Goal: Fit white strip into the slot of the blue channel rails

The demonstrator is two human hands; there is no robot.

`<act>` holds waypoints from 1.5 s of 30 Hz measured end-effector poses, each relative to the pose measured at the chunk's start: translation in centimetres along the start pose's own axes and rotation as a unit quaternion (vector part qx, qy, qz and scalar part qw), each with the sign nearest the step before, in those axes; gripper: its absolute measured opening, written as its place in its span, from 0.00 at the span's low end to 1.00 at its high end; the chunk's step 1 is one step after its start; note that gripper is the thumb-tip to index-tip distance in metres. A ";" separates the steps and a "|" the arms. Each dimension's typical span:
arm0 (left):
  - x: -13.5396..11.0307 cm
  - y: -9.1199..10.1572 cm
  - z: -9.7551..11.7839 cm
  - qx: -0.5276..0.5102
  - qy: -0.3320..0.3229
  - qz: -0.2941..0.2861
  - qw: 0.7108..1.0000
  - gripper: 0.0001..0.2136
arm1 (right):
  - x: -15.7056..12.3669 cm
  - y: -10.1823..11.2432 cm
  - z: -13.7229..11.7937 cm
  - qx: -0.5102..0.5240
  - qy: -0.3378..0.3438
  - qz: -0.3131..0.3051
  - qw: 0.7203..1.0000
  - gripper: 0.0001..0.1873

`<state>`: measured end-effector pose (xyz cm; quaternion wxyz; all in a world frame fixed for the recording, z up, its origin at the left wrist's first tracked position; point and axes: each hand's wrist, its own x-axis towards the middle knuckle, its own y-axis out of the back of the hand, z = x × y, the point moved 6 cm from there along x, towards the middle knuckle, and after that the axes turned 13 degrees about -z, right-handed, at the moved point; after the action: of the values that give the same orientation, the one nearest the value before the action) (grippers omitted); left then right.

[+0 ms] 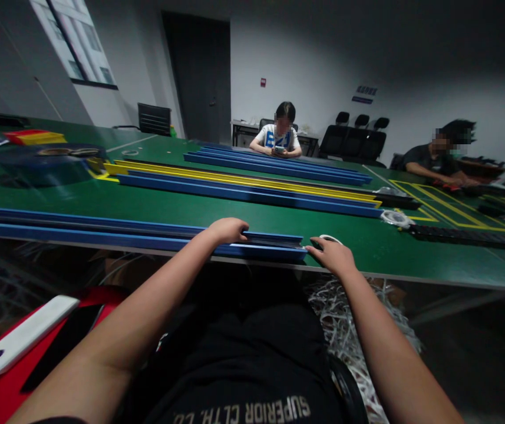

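A long blue channel strip (pixel 261 252) lies along the near edge of the green table, with a dark groove down its length. My left hand (pixel 229 230) rests over it, fingers bent down onto the channel; its fingertips are partly hidden. At the channel's right end is my right hand (pixel 335 255), thumb and forefinger drawn together by a small whitish tip. What they pinch is too small to make out. Just behind those fingers, a white ring-shaped roll (pixel 332 239) shows in part on the table.
Yellow strips (pixel 243 181) and more blue strips (pixel 274 164) lie across the green table (pixel 168 207). A large wrapped coil (pixel 44 168) sits at left. Two people sit beyond the table. A white device (pixel 26 335) lies on red material at lower left; shredded strips (pixel 345 318) hang below.
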<state>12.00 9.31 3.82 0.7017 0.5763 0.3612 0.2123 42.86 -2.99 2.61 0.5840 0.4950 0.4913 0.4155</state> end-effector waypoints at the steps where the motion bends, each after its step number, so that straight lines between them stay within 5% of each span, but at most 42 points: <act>1: 0.0 0.0 0.0 0.001 0.000 0.000 1.000 0.19 | 0.1 0.0 0.0 0.001 0.000 0.001 1.000 0.38; 14: 0.0 0.0 0.0 -0.014 0.002 0.004 1.000 0.18 | 0.9 0.0 -0.3 -0.006 0.018 0.030 0.999 0.32; 35: 0.4 0.3 0.5 -0.003 -0.010 -0.025 1.000 0.19 | 1.7 0.2 -0.5 0.008 0.027 -0.018 0.999 0.35; 45: 3.1 1.0 4.4 -0.015 -0.033 -0.055 0.998 0.21 | 2.0 0.1 -0.8 0.021 -0.007 -0.026 0.999 0.41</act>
<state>17.41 8.86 4.29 0.7322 0.5515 0.3663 0.1596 42.44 -0.92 2.41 0.5878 0.4971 0.5085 0.3857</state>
